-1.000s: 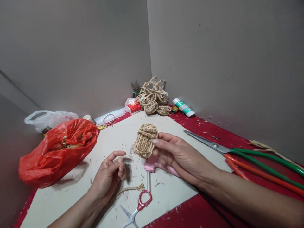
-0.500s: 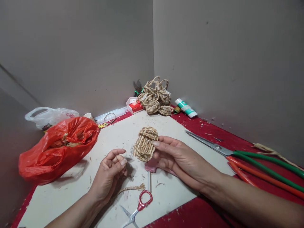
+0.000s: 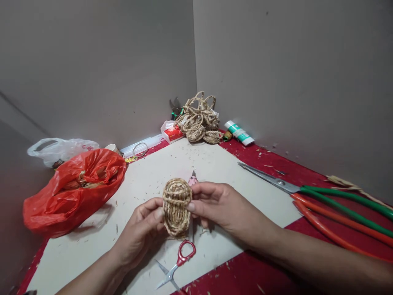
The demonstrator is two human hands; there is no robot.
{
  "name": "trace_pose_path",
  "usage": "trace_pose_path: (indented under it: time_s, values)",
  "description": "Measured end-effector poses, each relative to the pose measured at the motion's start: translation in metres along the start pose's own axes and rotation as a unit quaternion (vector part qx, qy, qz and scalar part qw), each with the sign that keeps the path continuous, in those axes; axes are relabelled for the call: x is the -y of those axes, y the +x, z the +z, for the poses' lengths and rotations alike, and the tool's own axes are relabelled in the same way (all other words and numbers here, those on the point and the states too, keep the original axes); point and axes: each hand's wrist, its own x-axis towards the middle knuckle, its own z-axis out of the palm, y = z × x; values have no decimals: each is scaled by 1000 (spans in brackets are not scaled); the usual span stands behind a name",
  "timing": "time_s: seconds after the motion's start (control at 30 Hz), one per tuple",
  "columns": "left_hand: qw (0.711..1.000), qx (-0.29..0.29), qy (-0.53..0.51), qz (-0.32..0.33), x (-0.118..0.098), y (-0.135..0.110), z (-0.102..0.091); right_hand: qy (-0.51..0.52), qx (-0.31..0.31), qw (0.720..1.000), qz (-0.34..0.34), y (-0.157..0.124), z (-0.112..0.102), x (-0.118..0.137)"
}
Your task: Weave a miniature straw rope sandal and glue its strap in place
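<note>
Both hands hold a small woven straw slipper point(image 3: 175, 203) upright above a pale work board point(image 3: 144, 180). My left hand point(image 3: 141, 231) pinches its left edge with thumb and fingertips. My right hand point(image 3: 219, 205) grips its right edge, fingers curled. A pink tool point(image 3: 193, 180) pokes out just behind the slipper and my right fingers. Small red-handled scissors point(image 3: 178, 263) lie on the board right below the slipper.
A red plastic bag point(image 3: 72, 190) with straw sits at the left, a clear bag point(image 3: 58, 147) behind it. In the far corner lie a heap of braided straw rope point(image 3: 198, 121), a red box point(image 3: 172, 133) and a glue tube point(image 3: 239, 133). Large shears point(image 3: 307, 194) with green and orange handles lie right.
My right hand brought the slipper nearer and lower, turning it upright. My left hand, empty before, has taken hold of its left edge.
</note>
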Motion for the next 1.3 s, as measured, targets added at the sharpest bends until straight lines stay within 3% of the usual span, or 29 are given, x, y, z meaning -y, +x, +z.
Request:
trace_pose_path:
  time_s: [0.13,0.3,0.4,0.47,0.53,0.63,0.7,0.83,0.97,1.17,1.3]
  values:
    - [999,32,27,-12,3,-4,6,4,-5,1000,2,-3,6,-3]
    - [999,8,37,-19,5,-5,10,-15,6,1000,21,-8,10,-6]
    - [998,-50,22,21,-1,-6,13,-101,-25,991,-84,-13,6,-6]
    - [994,-91,0,52,-5,-9,15,-191,-72,957,-208,-16,3,-8]
    - [991,-114,-16,71,-9,-12,19,-284,-99,888,-347,-20,2,-9]
    - [988,-114,-21,98,-10,-17,26,-366,-68,781,-501,-25,3,-10]
    - [987,-100,-34,117,-8,-20,29,-387,-45,741,-546,-27,4,-9]
    - [988,-70,-41,133,-6,-24,34,-419,-22,705,-571,-28,6,-8]
    - [988,-46,-62,133,-2,-25,33,-430,-17,703,-566,-25,5,-11]
    - [988,-27,-85,127,5,-23,31,-394,24,766,-507,-25,7,-14]
    - [991,-35,-57,115,3,-22,29,-368,27,785,-498,-26,10,-13]
